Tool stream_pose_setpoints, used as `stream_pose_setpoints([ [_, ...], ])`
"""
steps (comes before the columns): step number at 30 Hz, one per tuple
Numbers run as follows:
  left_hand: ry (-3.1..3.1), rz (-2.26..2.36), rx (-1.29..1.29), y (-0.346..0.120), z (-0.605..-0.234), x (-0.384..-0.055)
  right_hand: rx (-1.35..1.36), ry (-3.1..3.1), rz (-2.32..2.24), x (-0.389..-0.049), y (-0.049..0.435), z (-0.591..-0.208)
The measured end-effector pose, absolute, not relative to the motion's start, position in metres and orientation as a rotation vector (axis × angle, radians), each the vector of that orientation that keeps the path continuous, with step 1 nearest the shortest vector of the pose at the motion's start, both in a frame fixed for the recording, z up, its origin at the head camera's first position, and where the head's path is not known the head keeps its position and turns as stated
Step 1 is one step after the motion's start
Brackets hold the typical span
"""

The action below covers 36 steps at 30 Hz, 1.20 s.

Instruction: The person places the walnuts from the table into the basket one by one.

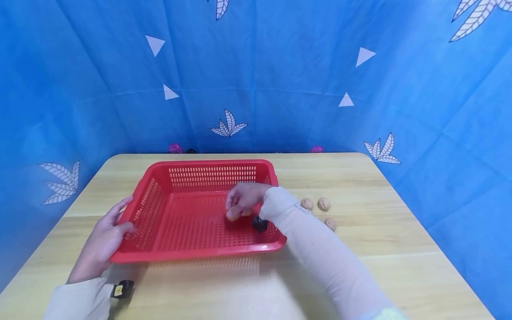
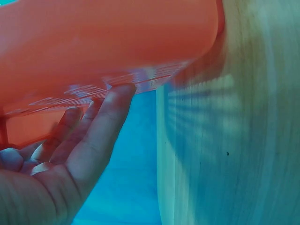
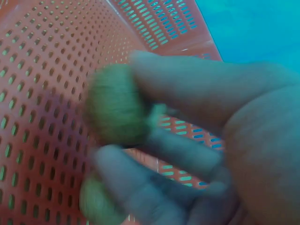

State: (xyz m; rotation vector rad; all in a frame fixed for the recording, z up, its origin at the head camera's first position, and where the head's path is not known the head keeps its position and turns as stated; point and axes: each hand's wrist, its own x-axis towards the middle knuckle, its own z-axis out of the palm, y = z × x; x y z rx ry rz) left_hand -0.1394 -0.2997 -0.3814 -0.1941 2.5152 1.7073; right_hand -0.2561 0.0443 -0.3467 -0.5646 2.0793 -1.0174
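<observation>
Tan, rounded, rough-shelled walnut, one (image 3: 115, 105), pinched between thumb and fingertips of the right hand (image 1: 246, 198); it sits inside the basket's space, near the right end. A second walnut (image 3: 99, 201) shows below it, beside a fingertip; blurred, cannot tell whether held or loose.

Basket: one, red plastic, rectangular, slotted walls and perforated floor (image 1: 192, 213). Left hand (image 1: 103, 240) grips its left side near the front corner, thumb over the rim, fingers against the outer wall.

On the table right of the basket: three walnuts countable (image 1: 323, 204), well apart from the left hand, two towards the back and one nearer the front. A possible fourth is partly behind the right sleeve; cannot confirm.

Sleeves: two, pale cream (image 1: 316, 249). Black wrist devices: two, one per wrist (image 1: 260, 224).

Table: one, light wood-grain, rounded far corners (image 1: 384, 253). Behind it, blue cloth (image 1: 280, 58) printed with four white triangles and five white leaf sprigs, some cut by the picture edge.
</observation>
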Motion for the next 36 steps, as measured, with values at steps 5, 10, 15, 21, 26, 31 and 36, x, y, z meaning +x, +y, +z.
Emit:
stream_pose_setpoints([
  [5, 2.514, 1.728, -0.182, -0.299, -0.381, -0.141, -0.612, 2.145, -0.86, -0.257, 0.044, -0.346],
  [10, 2.5, 1.748, -0.172, -0.3, -0.379, -0.143, -0.644, 2.259, -0.723, -0.256, 0.041, -0.347],
  [15, 2.493, 1.758, -0.172, -0.299, -0.378, -0.144, -0.525, 2.275, -0.731, -0.252, 0.039, -0.346],
  [21, 2.496, 1.746, -0.184, -0.299, -0.379, -0.143, -0.37, 2.257, -0.825, -0.245, 0.038, -0.346],
  [26, 2.487, 1.739, -0.199, -0.299, -0.38, -0.14, -0.359, 2.242, -0.83, -0.243, 0.038, -0.345],
  [31, 2.48, 1.737, -0.206, -0.298, -0.38, -0.14, -0.513, 2.279, -0.781, -0.248, 0.038, -0.342],
  [36, 2.476, 1.768, -0.185, -0.297, -0.379, -0.141, -0.626, 2.354, -0.769, -0.257, 0.039, -0.344],
])
